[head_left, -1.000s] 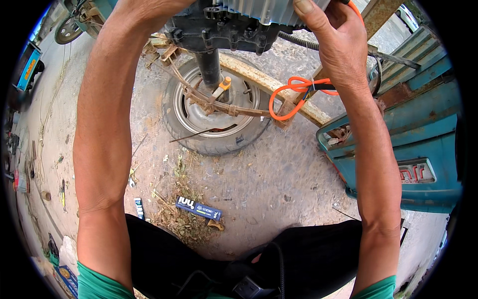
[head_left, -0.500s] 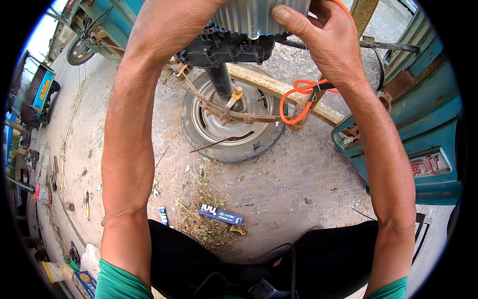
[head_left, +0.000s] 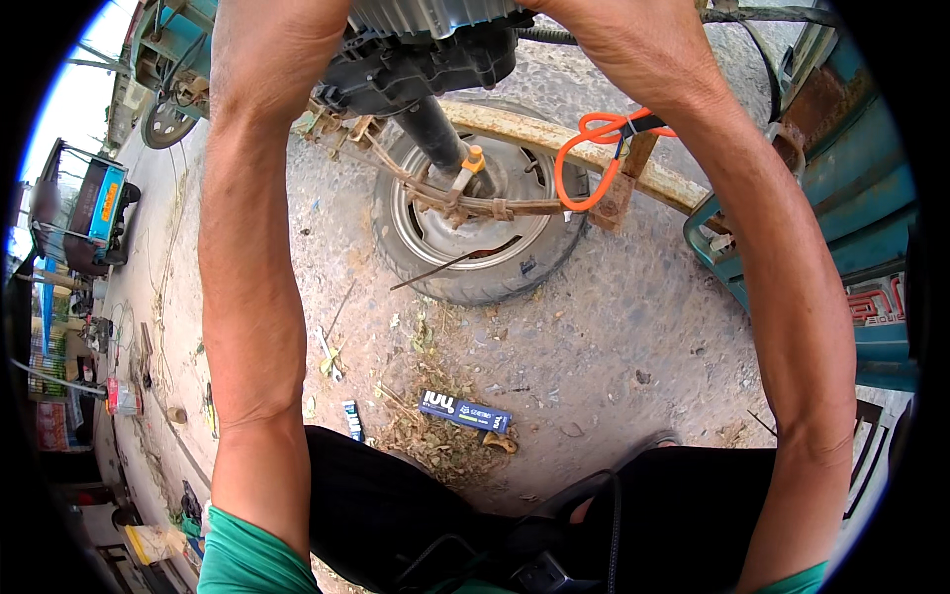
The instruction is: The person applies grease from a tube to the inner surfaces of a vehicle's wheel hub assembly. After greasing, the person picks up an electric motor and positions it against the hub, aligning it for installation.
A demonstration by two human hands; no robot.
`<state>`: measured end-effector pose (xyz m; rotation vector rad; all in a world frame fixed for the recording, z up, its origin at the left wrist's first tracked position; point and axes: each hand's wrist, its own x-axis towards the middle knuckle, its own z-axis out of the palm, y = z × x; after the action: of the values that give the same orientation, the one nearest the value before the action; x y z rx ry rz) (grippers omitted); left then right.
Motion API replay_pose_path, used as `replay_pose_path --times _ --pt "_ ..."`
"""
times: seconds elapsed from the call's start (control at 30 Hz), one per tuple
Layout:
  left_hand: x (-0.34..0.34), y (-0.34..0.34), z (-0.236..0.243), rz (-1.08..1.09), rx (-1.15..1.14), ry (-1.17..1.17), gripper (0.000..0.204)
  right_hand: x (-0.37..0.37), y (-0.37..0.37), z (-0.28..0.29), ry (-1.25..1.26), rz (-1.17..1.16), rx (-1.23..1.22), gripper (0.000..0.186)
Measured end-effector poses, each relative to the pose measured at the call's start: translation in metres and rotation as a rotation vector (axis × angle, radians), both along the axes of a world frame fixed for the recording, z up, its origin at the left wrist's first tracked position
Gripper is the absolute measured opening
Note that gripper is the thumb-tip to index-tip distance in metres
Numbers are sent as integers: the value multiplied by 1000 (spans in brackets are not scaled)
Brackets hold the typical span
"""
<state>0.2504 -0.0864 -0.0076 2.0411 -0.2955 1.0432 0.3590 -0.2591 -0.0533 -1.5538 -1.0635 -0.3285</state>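
Note:
A finned silver motor housing [head_left: 421,14] sits at the top edge, bolted to a black gear casing [head_left: 421,69]. My left hand [head_left: 282,25] reaches up at its left side, and my right hand [head_left: 618,30] at its right. The frame's upper edge cuts off both sets of fingers, so what they touch is hidden. Below the casing, a black axle tube [head_left: 432,134] runs down to a wheel [head_left: 515,267] with a grey rim. A thick orange cable [head_left: 562,178] hangs in a loop beside my right forearm.
Rusty leaf springs [head_left: 426,191] and a frame bar [head_left: 534,129] cross over the wheel. Teal body panels [head_left: 851,218] stand at right. A blue box [head_left: 465,411], a small tube [head_left: 353,421] and a spanner [head_left: 329,356] lie on the ground. A three-wheeler [head_left: 84,208] is parked far left.
The view has shifted, so the motor sits higher and partly out of frame. Both hands have gone up with it; the right thumb and fingers, visible on the housing before, are now cut off.

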Motion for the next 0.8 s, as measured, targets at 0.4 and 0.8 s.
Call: replay_pose_path --times 0.4,0.8 --pt "-3 -3 -3 21 78 -18 102 -20 -2 3 142 164 62 70" --pt "-26 17 -24 -116 -28 -2 91 -44 14 8 94 -161 -82 99"
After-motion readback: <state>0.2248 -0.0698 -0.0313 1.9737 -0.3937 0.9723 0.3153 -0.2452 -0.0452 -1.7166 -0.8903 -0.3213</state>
